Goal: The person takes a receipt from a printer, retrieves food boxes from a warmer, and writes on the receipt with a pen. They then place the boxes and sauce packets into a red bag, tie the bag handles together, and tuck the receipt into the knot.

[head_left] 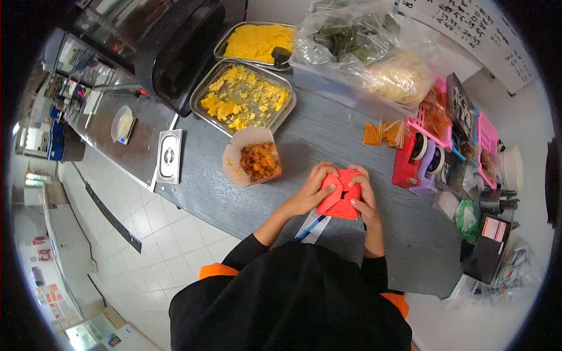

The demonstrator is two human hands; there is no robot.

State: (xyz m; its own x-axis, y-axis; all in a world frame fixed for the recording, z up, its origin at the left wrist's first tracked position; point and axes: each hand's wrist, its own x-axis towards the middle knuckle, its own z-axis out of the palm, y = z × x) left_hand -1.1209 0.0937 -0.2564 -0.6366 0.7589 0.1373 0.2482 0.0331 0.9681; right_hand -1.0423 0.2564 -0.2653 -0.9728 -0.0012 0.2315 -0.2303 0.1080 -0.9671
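A red folded carton (338,205) is between my two hands above the grey table, its top flaps folded inward with a small dark gap in the middle. My left hand (314,190) grips its left side, thumb on the top flap. Around the right side wrap the fingers of my right hand (366,199), thumb on a flap. Up and to the left stands an open carton (270,175) holding orange-brown food pieces (257,161). Beneath my forearms, a white paper (314,230) with a blue pen (309,228) lies by the table edge.
Two metal trays (196,96) with yellow food stand at the back. A metal lid (169,157) lies left. Behind are a plastic bin (345,89) with bagged food and small orange packets (372,134). Tape dispensers (405,162), pink baskets (485,137) and a black device (487,248) line the right.
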